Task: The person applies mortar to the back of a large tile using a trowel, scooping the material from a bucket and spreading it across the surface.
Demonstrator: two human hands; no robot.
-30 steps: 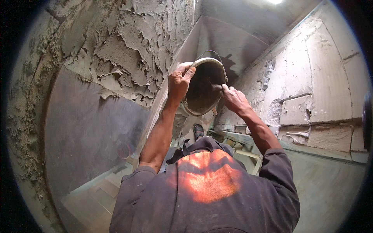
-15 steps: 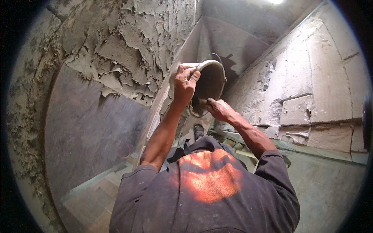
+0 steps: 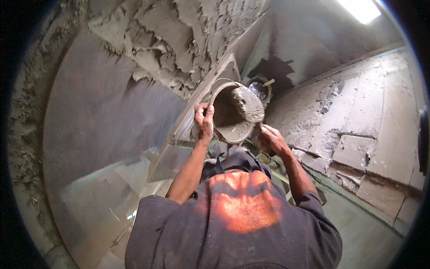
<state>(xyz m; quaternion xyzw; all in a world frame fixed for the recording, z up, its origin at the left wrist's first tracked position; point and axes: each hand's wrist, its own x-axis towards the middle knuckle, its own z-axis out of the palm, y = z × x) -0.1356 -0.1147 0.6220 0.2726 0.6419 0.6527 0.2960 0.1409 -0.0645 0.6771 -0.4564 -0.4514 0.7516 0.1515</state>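
My left hand (image 3: 204,120) grips the near left rim of a round bucket (image 3: 217,130), whose thin wire handle stands up at the far side. Wet grey mortar coats the bucket's inside and lies at its bottom. Over the right side of the opening, a trowel carries a thick lump of mortar (image 3: 249,104) that covers most of its blade. My right hand (image 3: 272,140) is closed at the trowel's near end, beside the bucket; the handle itself is mostly hidden by the fingers.
Rough wet plaster (image 3: 165,40) covers part of the left wall above a smooth dark panel (image 3: 112,107). A block wall (image 3: 358,121) with broken edges runs along the right. Beyond the bucket stands a second container (image 3: 268,96) with a pale handle (image 3: 268,82) sticking out. A lamp (image 3: 362,10) shines top right.
The bucket has come nearer and its opening now faces up toward me. The trowel has come up out of it loaded with mortar, and my right hand has moved right.
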